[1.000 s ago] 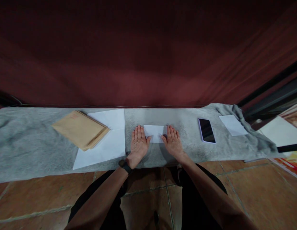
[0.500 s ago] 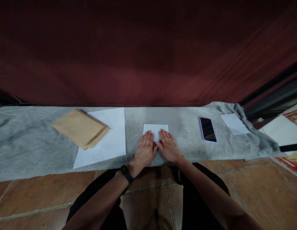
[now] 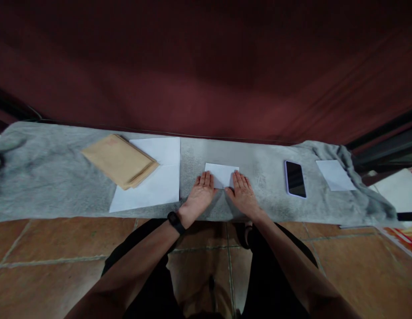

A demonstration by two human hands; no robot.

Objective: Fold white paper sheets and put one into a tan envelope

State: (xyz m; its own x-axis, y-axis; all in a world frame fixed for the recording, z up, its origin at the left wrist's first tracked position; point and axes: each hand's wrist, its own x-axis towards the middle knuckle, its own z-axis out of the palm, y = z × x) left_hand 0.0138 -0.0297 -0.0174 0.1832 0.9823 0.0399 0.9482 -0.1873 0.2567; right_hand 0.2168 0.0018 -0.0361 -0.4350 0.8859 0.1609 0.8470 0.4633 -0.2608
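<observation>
A small white piece of paper, apparently folded, lies on the grey cloth in front of me. My left hand rests flat with its fingertips on the paper's left side. On the right side, my right hand lies flat too, fingers stretched out over the edge. The middle of the paper shows between the two hands. Neither hand grips anything; the fingertips cover the paper's lower corners.
Left of my hands, a stack of brown envelopes lies partly over large white sheets. To the right are a phone and another white paper. Grey cloth covers the narrow bench against a dark red backdrop.
My hands have slid apart toward the paper's two sides, baring its middle. The camera view has tilted slightly. The envelopes, sheets and phone stay in place on the cloth.
</observation>
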